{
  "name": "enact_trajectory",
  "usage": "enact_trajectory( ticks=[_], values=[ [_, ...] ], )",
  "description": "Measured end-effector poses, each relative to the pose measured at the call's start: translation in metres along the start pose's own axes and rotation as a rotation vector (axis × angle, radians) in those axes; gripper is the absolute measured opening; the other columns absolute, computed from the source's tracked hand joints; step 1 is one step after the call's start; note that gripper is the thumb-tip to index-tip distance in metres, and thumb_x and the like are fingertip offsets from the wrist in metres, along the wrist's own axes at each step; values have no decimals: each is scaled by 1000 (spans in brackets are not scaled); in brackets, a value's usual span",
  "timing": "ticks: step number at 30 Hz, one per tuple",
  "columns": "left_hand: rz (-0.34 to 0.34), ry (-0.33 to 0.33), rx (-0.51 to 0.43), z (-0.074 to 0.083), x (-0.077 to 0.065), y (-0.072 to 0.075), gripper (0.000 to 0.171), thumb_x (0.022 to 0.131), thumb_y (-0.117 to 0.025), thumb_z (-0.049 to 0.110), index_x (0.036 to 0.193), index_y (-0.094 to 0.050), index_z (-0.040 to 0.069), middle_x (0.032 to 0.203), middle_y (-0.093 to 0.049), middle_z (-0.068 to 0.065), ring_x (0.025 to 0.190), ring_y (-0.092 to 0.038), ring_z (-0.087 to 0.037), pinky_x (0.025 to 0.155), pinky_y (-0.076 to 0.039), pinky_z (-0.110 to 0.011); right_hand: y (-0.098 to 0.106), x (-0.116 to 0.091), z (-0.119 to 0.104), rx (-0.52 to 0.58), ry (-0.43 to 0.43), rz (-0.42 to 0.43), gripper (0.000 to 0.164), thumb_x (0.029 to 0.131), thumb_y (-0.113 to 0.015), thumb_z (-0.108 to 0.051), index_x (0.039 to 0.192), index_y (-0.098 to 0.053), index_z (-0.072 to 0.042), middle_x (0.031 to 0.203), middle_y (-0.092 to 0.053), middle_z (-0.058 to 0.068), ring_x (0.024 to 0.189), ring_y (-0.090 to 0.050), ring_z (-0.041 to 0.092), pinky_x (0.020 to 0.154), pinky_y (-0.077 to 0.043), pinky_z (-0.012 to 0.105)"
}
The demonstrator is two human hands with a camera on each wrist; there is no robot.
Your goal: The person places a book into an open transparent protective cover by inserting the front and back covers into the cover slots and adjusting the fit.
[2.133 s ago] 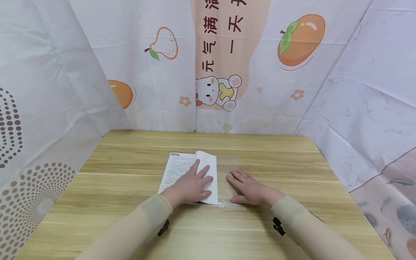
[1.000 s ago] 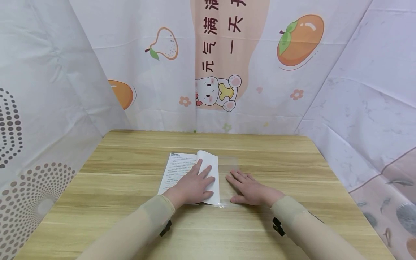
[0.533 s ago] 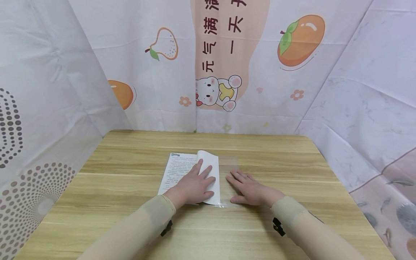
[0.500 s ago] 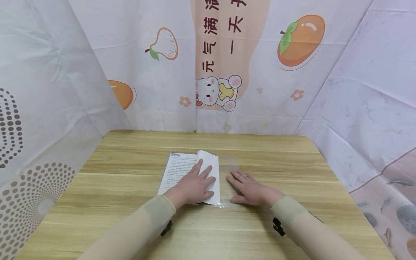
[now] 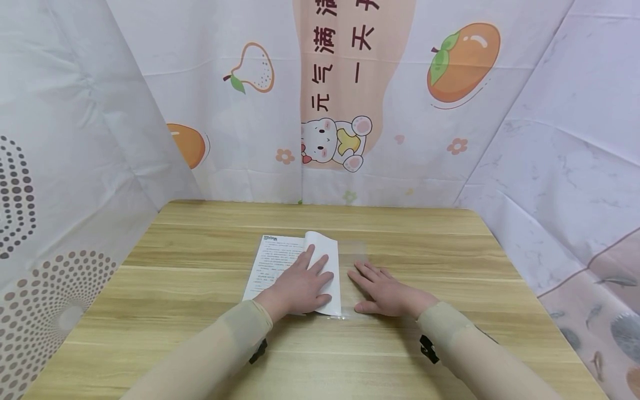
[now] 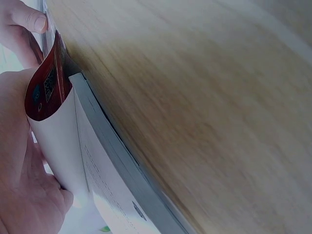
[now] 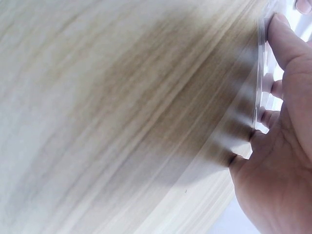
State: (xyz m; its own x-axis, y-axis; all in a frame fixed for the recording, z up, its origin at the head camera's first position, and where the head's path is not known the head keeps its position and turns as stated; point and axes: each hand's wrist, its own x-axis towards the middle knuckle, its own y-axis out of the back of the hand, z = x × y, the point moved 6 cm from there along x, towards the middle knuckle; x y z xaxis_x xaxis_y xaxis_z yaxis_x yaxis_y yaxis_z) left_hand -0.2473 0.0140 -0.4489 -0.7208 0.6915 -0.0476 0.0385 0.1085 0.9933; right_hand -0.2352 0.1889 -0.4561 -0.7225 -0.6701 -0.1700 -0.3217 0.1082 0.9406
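A book (image 5: 276, 261) with a printed page lies at mid-table. Its cover (image 5: 322, 242) bends over to the right, white side up, onto a clear plastic sheet (image 5: 353, 251). My left hand (image 5: 299, 286) rests on this white side, fingers straight and spread. In the left wrist view the cover bulges in a loop, its red outer face (image 6: 41, 95) showing inside, beside the thick page block (image 6: 124, 158). My right hand (image 5: 384, 290) lies with spread fingers on the plastic's right part. Its fingertips touch the plastic's edge (image 7: 260, 73) in the right wrist view.
The wooden table (image 5: 425, 239) surrounds the book. Printed curtains (image 5: 260, 128) hang behind the far edge and along both sides. Each forearm wears a beige sleeve (image 5: 200, 355), with a black device (image 5: 258, 351) under the wrist.
My left hand and the bent cover beneath it have slid slightly to the right, covering a bit more of the clear plastic. The right hand has stayed in place.
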Motion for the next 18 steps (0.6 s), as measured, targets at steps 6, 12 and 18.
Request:
enact_trajectory(
  ticks=[6,12,18],
  values=[
    [0,1,16,1,1,-1,51,97,-41,55,137,-49,25,155,-29,-10,141,-7,-45,114,-21,-52,0,0,0,1,0,4,77,96,-54,-47,151,-22,-4,157,-11,25,141,-9,43,109,-21,64],
    [-3,5,18,0,1,-2,51,97,-42,55,137,-48,25,156,-28,-10,141,-6,-45,114,-20,-52,0,0,0,-1,2,7,77,96,-55,-47,151,-23,-4,157,-12,25,141,-10,43,108,-22,64],
    [2,4,26,1,2,-2,51,96,-42,55,137,-49,25,155,-29,-10,141,-7,-45,114,-21,-51,0,0,0,-1,2,1,77,96,-55,-47,151,-22,-4,157,-11,25,141,-9,42,109,-21,64]
  ],
)
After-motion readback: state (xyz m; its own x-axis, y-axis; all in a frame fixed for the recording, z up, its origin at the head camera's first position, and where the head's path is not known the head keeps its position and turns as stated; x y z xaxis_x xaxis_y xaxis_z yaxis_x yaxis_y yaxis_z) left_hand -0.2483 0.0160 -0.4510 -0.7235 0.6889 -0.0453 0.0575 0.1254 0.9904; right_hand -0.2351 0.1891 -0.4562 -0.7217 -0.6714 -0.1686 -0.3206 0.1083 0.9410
